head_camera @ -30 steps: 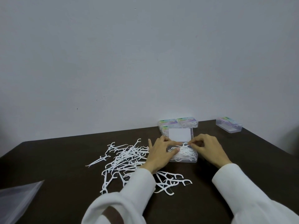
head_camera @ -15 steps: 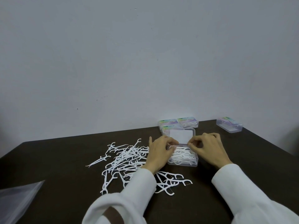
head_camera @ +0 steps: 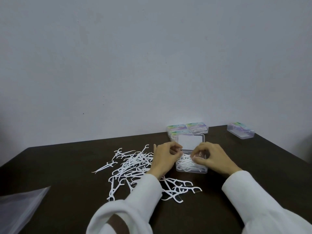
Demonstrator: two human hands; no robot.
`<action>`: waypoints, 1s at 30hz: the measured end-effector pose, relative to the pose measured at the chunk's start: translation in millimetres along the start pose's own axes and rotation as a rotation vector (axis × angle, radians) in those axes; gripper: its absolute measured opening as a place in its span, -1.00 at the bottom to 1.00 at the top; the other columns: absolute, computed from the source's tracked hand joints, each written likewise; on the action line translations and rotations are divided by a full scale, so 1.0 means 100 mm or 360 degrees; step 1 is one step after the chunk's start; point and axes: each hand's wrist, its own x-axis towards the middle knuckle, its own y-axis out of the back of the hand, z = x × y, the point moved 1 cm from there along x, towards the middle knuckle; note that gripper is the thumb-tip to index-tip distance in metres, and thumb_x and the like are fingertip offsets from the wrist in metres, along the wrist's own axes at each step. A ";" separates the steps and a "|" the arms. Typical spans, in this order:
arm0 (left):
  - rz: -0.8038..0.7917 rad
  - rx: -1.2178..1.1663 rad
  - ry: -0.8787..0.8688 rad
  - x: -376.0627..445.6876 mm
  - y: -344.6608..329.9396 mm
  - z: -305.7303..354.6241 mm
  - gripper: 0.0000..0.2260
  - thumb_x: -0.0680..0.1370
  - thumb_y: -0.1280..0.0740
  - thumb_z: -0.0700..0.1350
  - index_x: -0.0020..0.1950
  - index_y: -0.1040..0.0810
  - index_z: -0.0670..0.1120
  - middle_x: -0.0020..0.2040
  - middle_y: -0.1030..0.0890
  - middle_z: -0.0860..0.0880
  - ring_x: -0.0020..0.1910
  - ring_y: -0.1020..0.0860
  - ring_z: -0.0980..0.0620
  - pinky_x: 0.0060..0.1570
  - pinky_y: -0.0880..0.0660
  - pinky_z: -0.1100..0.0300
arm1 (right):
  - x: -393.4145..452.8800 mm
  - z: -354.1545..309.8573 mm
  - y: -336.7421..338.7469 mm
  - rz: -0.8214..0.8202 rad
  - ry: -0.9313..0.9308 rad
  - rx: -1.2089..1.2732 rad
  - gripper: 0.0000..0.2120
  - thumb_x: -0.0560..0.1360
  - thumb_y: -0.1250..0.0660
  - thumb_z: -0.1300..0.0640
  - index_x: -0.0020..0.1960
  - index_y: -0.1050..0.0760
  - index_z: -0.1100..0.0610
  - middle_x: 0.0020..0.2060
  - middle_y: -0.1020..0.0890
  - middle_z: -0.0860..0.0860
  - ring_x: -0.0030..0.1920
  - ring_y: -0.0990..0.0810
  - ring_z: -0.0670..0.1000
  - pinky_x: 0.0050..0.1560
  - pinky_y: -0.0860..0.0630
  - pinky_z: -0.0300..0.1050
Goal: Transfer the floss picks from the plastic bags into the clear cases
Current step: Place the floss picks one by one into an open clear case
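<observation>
- An open clear case sat on the dark tabletop nearer the far edge, right of centre; white floss picks filled its tray, and its lid stood raised behind it.
- The left hand lay at the case's left side with fingers curled at the lid's hinge edge; whether it gripped anything I could not tell.
- The right hand hovered over the tray's right half, thumb and fingers pinched close; what they held was hidden.
- A loose pile of floss picks was spread left of the case, running toward the near edge.
- Three closed, filled cases clustered at the far edge; another case lay near the far right corner.
- A plastic bag lay at the near left corner.
</observation>
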 end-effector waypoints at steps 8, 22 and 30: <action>-0.0052 -0.0030 -0.0033 -0.02 0.00 -0.02 -0.86 0.48 -0.42 -0.04 0.03 -0.61 0.01 -0.08 -0.61 0.14 -0.09 -0.59 0.18 0.44 0.21 -0.04 | -0.01 0.06 0.02 -0.0036 -0.0088 -0.0096 -0.93 0.40 -0.44 0.00 -0.12 -0.60 -0.10 -0.12 -0.56 -0.16 -0.08 -0.52 -0.15 -0.13 -0.41 -0.38; -0.0080 0.0038 -0.0102 -0.12 0.13 -0.09 -0.84 0.52 -0.32 -0.14 -0.01 -0.61 0.11 0.00 -0.62 0.15 0.01 -0.55 0.20 0.38 -0.19 -0.19 | -0.01 -0.15 -0.06 0.0239 0.0062 0.0054 -0.86 0.42 -0.39 0.19 -0.18 -0.61 -0.05 -0.18 -0.60 -0.11 -0.15 -0.53 -0.16 -0.11 -0.44 -0.32; -0.0319 0.0105 -0.0114 -0.45 0.67 -0.40 -0.82 0.51 -0.37 -0.17 0.09 -0.62 0.00 0.06 -0.62 0.10 0.08 -0.53 0.19 0.14 -0.39 0.36 | -0.07 -0.61 -0.16 -0.0187 0.0285 -0.0195 -0.89 0.45 -0.34 0.05 -0.05 -0.59 -0.09 -0.11 -0.57 -0.15 -0.11 -0.47 -0.21 -0.10 -0.36 -0.36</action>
